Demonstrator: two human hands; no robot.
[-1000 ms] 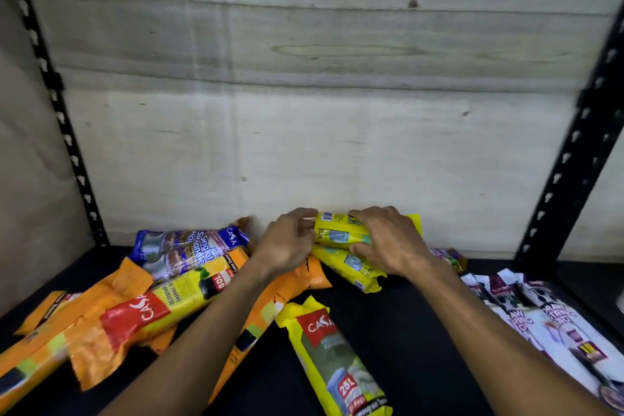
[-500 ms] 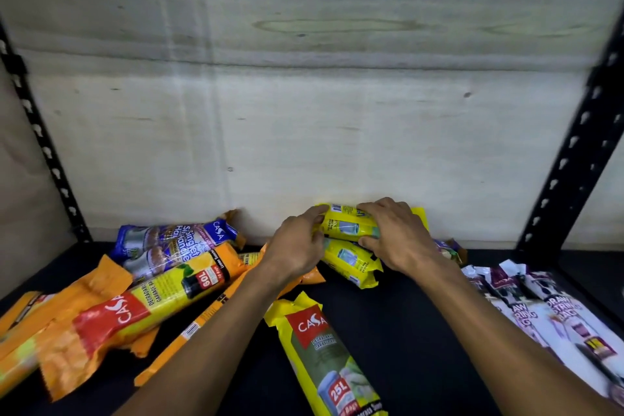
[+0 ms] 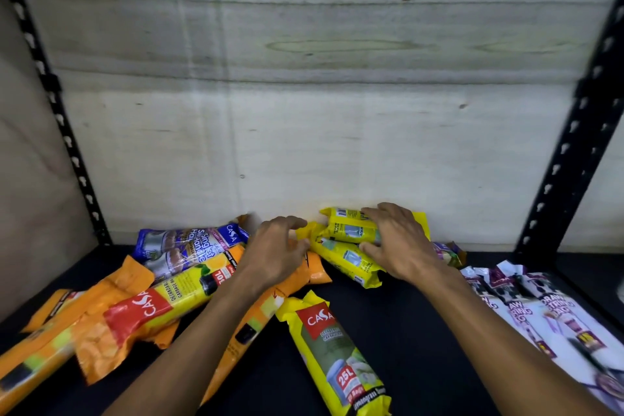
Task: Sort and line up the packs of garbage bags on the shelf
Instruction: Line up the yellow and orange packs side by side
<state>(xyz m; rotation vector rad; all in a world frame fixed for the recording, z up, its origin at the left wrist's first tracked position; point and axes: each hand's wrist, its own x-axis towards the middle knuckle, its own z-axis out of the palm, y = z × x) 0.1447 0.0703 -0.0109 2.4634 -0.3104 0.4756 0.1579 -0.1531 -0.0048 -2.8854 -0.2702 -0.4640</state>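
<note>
Two short yellow packs lie stacked against the back wall. My right hand [image 3: 400, 243] grips the upper yellow pack [image 3: 347, 224], fingers over its top and thumb beneath, against the lower yellow pack [image 3: 344, 258]. Just left of their crimped ends is my left hand [image 3: 278, 246], its fingers loosely curled with the tips near the ends, holding nothing that I can see. A long yellow 25L pack [image 3: 334, 358] lies on the black shelf [image 3: 422, 331] between my forearms. At the left, a blue pack [image 3: 189, 243], a yellow-and-red pack [image 3: 175, 297] and orange packs [image 3: 111, 290] lie in a loose heap.
White-and-purple drawstring packs [image 3: 526, 307] lie side by side at the right. A small purple pack [image 3: 450, 252] shows behind my right wrist. Black slotted uprights stand at the left [image 3: 60, 132] and right [image 3: 574, 145]. Another orange pack [image 3: 243, 338] lies under my left forearm.
My left hand has drawn back to the left off the end of the yellow packs. My right hand stays on the upper pack, now closer to the wall.
</note>
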